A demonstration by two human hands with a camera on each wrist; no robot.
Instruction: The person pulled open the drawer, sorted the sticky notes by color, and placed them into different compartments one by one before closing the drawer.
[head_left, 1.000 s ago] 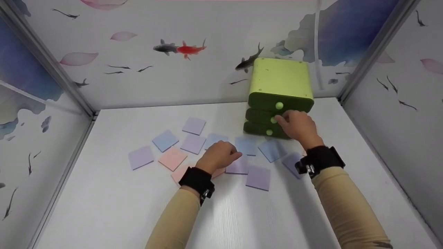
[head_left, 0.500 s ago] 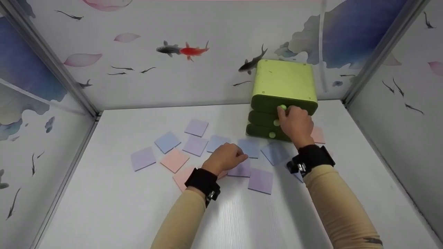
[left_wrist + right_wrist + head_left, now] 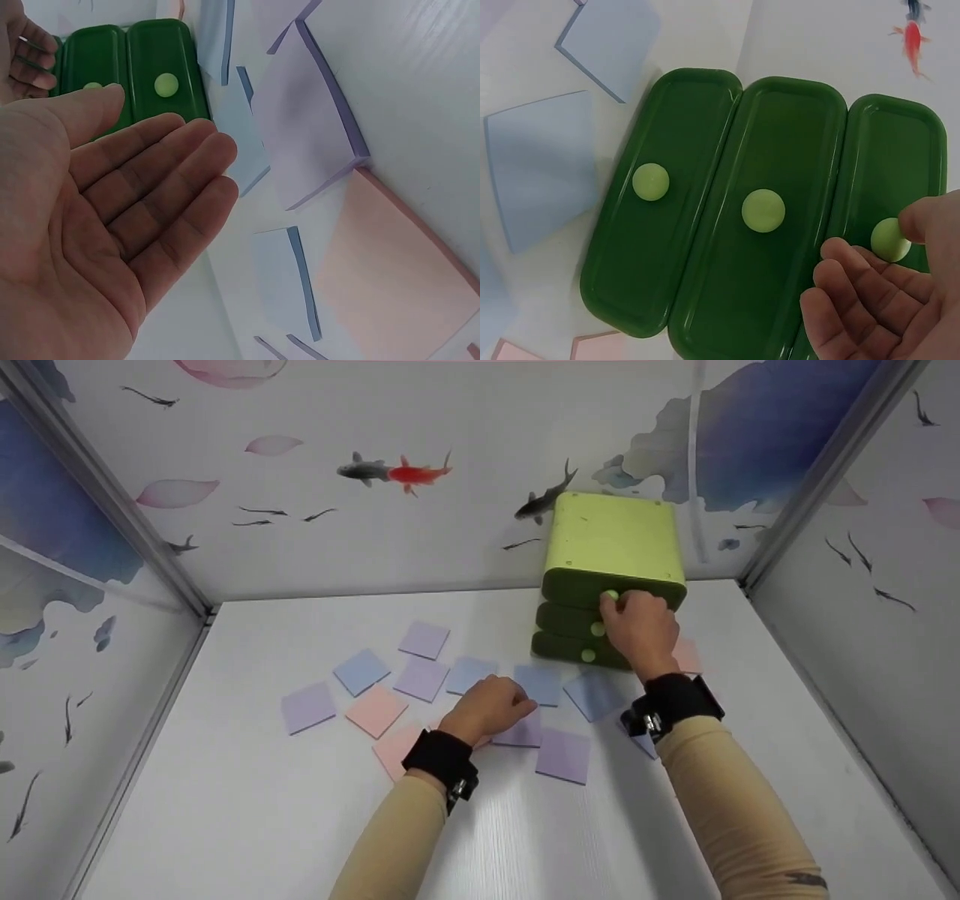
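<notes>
A light-green cabinet (image 3: 619, 534) with three dark-green drawers stands at the back right of the table. My right hand (image 3: 643, 631) is at its top drawer and pinches the round knob (image 3: 889, 241) between thumb and index finger. The other two knobs, the middle knob (image 3: 763, 211) and the bottom knob (image 3: 651, 181), are untouched. Over the coloured square tiles hovers my left hand (image 3: 487, 706), with nothing in it; the left wrist view shows its palm and loosely extended fingers (image 3: 161, 202). A purple tile (image 3: 517, 730) lies partly hidden beneath it.
Several flat tiles lie across the white table (image 3: 247, 825): a blue tile (image 3: 361, 671), a pink tile (image 3: 376, 711) and a purple tile (image 3: 308, 708) among them. Another pink tile (image 3: 688, 655) shows right of the cabinet. Printed panels enclose the back and sides.
My right hand has risen from near the middle knob to the top drawer's knob and now pinches it. My left hand has shifted slightly to the right. The drawers look unmoved.
</notes>
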